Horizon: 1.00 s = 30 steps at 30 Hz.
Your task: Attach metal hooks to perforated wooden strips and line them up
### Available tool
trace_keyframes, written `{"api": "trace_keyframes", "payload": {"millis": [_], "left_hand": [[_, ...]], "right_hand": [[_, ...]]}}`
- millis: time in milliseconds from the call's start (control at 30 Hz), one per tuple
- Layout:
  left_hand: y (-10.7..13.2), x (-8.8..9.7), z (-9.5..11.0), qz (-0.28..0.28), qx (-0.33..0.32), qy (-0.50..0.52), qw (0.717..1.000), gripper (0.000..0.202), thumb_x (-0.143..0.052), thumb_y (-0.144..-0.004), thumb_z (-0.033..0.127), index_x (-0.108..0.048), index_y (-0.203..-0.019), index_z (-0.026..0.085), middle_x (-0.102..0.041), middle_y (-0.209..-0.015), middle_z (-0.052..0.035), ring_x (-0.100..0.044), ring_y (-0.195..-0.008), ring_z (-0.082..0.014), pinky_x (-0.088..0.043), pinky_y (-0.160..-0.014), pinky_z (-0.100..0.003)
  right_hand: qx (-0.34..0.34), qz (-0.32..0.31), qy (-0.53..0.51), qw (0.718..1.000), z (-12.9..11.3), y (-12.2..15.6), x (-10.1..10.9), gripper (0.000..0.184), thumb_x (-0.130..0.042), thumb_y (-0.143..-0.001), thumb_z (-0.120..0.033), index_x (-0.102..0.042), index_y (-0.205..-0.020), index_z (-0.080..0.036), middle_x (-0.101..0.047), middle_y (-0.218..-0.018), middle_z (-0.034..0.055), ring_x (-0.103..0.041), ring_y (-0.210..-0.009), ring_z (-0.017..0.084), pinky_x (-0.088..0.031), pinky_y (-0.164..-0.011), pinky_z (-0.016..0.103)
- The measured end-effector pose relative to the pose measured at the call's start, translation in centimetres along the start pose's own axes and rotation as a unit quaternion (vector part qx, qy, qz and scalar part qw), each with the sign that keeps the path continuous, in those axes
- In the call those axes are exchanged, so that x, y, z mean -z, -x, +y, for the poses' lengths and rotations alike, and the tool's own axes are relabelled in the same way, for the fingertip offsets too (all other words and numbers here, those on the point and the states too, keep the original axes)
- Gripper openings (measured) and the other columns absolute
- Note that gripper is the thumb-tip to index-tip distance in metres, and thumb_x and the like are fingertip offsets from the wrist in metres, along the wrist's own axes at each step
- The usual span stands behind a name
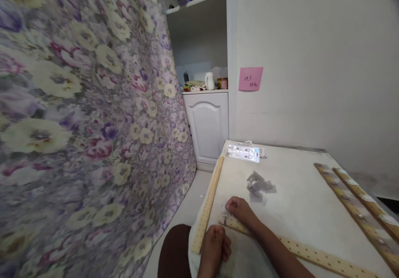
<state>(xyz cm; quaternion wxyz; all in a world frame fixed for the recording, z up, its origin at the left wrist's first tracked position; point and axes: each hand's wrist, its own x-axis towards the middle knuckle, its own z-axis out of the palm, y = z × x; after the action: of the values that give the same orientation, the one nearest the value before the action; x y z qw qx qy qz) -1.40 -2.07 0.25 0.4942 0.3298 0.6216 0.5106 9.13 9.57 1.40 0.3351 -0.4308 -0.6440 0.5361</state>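
The right hand, fingers curled, is near the left end of a perforated strip on the table. Beside a second strip, the left hand is curled too; whether either grips anything, I cannot tell.

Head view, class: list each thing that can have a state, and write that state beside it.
Left hand: curled
Right hand: curled
Perforated strips: lying flat
Grey packets: lying clustered
Clear package: lying flat
Brown-edged strips: lying side by side
Cabinet door: closed
Flowered curtain: hanging
White jug: upright
Pink note: stuck up
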Motion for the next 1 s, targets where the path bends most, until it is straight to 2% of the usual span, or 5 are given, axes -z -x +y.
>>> {"api": "trace_keyframes", "payload": {"millis": [167, 400, 533, 1000], "left_hand": [[-0.7, -0.2, 0.2, 0.014, 0.02, 0.007, 1.0, 0.032, -0.049, -0.075, 0.05, -0.044, -0.064, 0.021, -0.055, -0.043, 0.005, -0.041, -0.029, -0.0055, -0.024, -0.031, -0.018], [-1.1, -0.4, 0.7, 0.036, 0.054, -0.005, 0.998, 0.023, -0.043, -0.083, 0.037, -0.043, -0.067, 0.021, -0.061, -0.049, 0.0031, -0.045, -0.029, -0.0062, -0.023, -0.028, -0.017], [-1.2, -0.6, 0.9, 0.049, 0.06, -0.006, 0.997, 0.024, -0.041, -0.085, 0.036, -0.043, -0.066, 0.02, -0.061, -0.049, 0.003, -0.045, -0.028, -0.0056, -0.023, -0.028, -0.017], [-1.3, -0.9, 1.2, 0.064, 0.075, -0.002, 0.995, 0.019, -0.041, -0.081, 0.03, -0.043, -0.065, 0.02, -0.059, -0.045, 0.0033, -0.045, -0.027, -0.0061, -0.022, -0.029, -0.017]], "right_hand": [[-0.008, -0.011, 0.014, 1.0, 0.9, -0.8, -0.5, 0.007, -0.055, -0.064, -0.025, -0.055, -0.063, -0.018, -0.052, -0.055, -0.0044, -0.045, -0.053, 0.01, -0.035, -0.054, 0.024], [-0.017, -0.01, 0.034, 0.999, 1.1, -0.5, -0.2, 0.007, -0.056, -0.064, -0.024, -0.056, -0.063, -0.018, -0.054, -0.055, -0.0035, -0.047, -0.053, 0.011, -0.036, -0.054, 0.024], [-0.019, -0.01, 0.035, 0.999, 1.3, -0.4, -0.2, 0.007, -0.059, -0.064, -0.024, -0.057, -0.064, -0.017, -0.056, -0.056, -0.0032, -0.049, -0.054, 0.011, -0.037, -0.054, 0.024], [-0.019, -0.013, 0.0, 1.0, 1.6, -0.2, -0.3, 0.008, -0.06, -0.065, -0.022, -0.057, -0.071, -0.018, -0.053, -0.054, -0.0058, -0.048, -0.052, 0.01, -0.037, -0.053, 0.022]]}}
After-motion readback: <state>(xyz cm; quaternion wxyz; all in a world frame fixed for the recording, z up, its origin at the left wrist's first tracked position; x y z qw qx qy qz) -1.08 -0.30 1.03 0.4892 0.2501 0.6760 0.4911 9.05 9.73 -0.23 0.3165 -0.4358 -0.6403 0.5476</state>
